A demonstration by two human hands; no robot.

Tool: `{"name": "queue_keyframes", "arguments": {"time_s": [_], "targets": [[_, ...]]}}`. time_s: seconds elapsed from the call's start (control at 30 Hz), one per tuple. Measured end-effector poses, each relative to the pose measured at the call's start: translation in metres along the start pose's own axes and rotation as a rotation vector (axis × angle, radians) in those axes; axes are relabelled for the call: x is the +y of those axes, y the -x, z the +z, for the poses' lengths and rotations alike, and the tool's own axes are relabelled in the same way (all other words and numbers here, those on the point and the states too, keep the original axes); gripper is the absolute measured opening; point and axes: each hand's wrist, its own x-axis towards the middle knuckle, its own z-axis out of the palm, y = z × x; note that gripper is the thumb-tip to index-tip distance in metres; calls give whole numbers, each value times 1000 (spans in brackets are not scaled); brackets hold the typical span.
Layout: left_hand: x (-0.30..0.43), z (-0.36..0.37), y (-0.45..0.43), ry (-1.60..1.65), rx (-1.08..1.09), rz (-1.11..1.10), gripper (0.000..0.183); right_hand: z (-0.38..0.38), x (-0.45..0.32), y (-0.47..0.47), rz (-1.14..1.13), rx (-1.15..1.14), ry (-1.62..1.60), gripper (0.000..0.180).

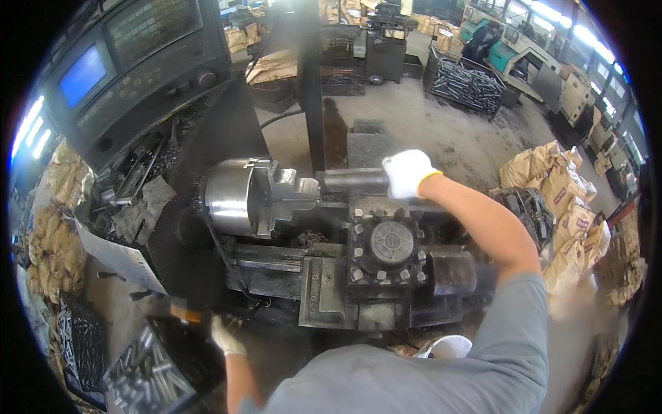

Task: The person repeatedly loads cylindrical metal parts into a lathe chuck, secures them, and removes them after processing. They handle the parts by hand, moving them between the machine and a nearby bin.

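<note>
My right hand, in a white knit glove with a yellow cuff, is closed around the right end of a smooth steel cylinder. The cylinder lies roughly level, its left end close to the jaws of the lathe chuck; whether they touch is unclear. Nearer me sits the square tool post with its ring of clamping bolts. My gloved left hand is low at the left, above the end of a dark bin holding cut steel pieces. Blur and dark surroundings hide what its fingers do.
A control cabinet with a lit screen stands at upper left, above a chip-strewn tray. Paper sacks are piled at right. Farther back are a crate of metal rods and a person beside another machine.
</note>
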Motion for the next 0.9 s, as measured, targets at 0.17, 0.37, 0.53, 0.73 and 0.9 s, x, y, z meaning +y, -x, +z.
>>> {"name": "queue_keyframes", "arguments": {"time_s": [0.17, 0.37, 0.53, 0.73, 0.9], "targets": [[18, -67, -48, 148, 194, 50, 54, 56, 4, -27, -135, -242, -192, 35], [43, -78, -58, 219, 38, 18, 53, 89, 2, -51, -172, -315, -307, 51], [61, -76, -62, 243, 126, -131, 53, 67, -48, -90, -158, -337, -644, 83], [58, -92, -79, 269, 25, -165, 47, 48, -78, -117, 81, -544, -1215, 106], [58, -84, -66, -72, 46, 166, 44, 25, -83, -38, -92, 175, -414, 91]]}}
